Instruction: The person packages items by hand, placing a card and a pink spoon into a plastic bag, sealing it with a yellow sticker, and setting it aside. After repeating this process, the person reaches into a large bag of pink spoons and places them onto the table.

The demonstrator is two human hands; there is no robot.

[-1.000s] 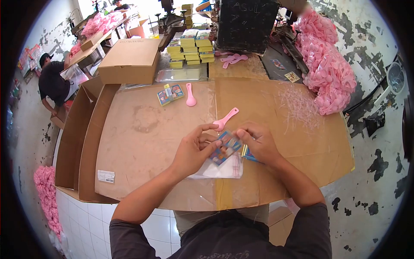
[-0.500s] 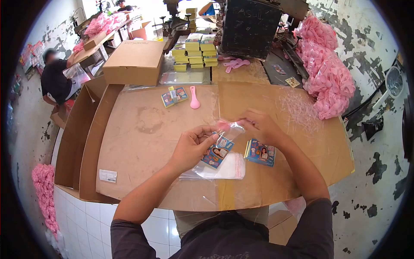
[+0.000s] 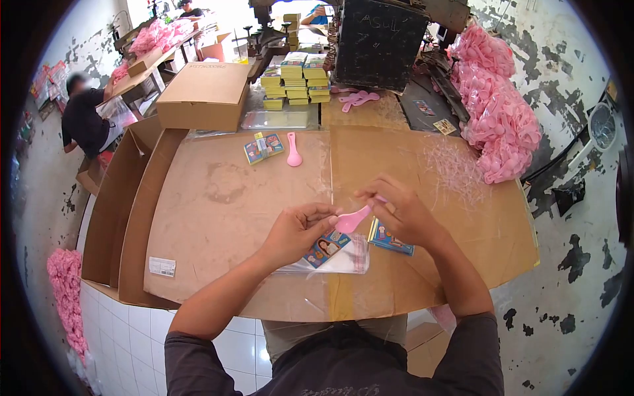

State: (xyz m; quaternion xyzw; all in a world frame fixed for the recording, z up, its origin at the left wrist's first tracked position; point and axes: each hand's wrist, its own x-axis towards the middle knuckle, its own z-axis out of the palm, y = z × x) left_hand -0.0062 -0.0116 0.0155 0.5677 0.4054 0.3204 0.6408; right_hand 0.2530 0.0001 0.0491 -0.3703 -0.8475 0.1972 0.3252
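Right hand [image 3: 400, 210] at pink spoon handle [image 3: 362, 214]

- on the black box [image 3: 380, 49]: pale handwritten capitals that read "asu", then two strokes that could be more letters (their exact reading is unclear).
- on the closed cardboard box [image 3: 205, 86]: a line of dark characters along the far part of its top, too small to read surely.
- on the white label [image 3: 162, 266], stuck to the near left part of the counter [image 3: 218, 228]: fine print and a barcode, too small to read.
- on the blue card [image 3: 323, 249]: tiny print among its pictures, illegible.
- on the dark shirt [image 3: 323, 363]: faint lettering, unreadable.
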